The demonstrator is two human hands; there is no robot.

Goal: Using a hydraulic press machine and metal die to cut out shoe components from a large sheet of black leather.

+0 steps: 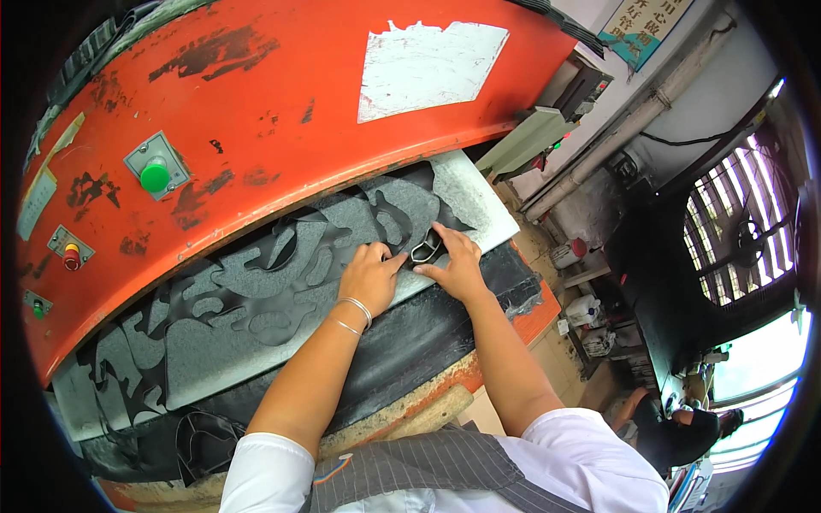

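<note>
A small metal cutting die (425, 249), a thin bent outline, sits on a black leather sheet (389, 224) full of cut-out holes. My right hand (459, 267) grips it from the right, thumb on the near side and fingers on the far side. At its left side, my left hand (370, 279) has its fingers bent and drawn together, the foremost digit reaching the die's edge. Those fingertips are partly hidden. Beneath the leather lies a grey cutting board (214, 363), showing through the holes.
Above the board curves an orange press (291, 94) with a green push button (155, 177) and a red knob (72, 256). A black padded ledge (393, 346) runs along the front. Leather scraps (208, 445) hang at the left. Another person (680, 436) is at the far right.
</note>
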